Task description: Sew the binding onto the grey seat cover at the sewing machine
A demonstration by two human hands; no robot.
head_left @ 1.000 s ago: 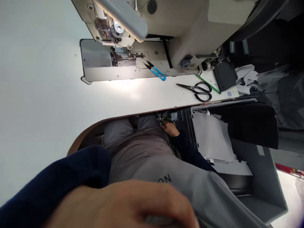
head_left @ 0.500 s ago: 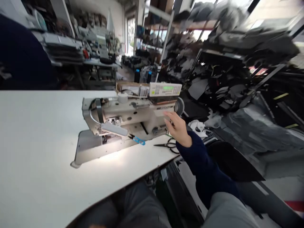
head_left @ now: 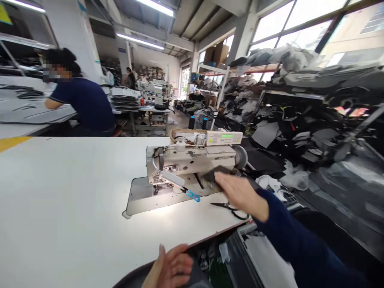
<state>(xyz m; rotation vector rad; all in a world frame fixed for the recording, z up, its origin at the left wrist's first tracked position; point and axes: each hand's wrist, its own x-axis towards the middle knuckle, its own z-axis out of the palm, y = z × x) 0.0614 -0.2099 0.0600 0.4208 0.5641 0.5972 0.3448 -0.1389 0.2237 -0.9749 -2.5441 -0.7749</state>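
Observation:
My right hand (head_left: 240,192) reaches in front of a sewing machine (head_left: 195,160), its fingers on a small dark flat piece of material (head_left: 220,173) that is blurred by motion. Low in the view, my left hand (head_left: 171,266) is raised by the table's front edge, palm turned inward, holding nothing, fingers apart from the thumb. Blue thread snips (head_left: 192,195) lie on the machine's bed near its needle area. A pair of black scissors (head_left: 235,212) rests on the white table (head_left: 84,208), just below my right hand.
A control panel (head_left: 225,138) with a green display sits atop the machine, near its handwheel (head_left: 241,157). A co-worker (head_left: 87,100) in dark blue sits at another table on the left. Fabric scraps (head_left: 267,134) fill the shelves at right. Dark panels (head_left: 240,248) stand below the table edge.
My view has tilted up, bringing the co-worker into sight. My left hand has come up into view. My right hand, earlier without anything visible in it, now has the dark piece at its fingers.

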